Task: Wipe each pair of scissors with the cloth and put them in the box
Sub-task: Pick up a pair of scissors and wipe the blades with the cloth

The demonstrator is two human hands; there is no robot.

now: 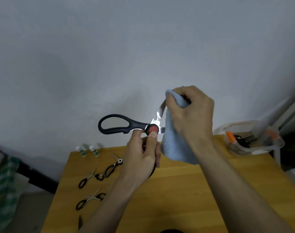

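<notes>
Fingers point(178, 105) of right hand point(192, 113) pinch the blue cloth point(175, 145) round one blade, likely to wipe along it; left hand point(143, 157) grips the open black scissors point(119, 125) near the pivot, steadying them. Left of the scissors, further pairs point(91, 199) wait on the worktop point(177, 190); right, the clear box point(251, 140) holds some.
</notes>
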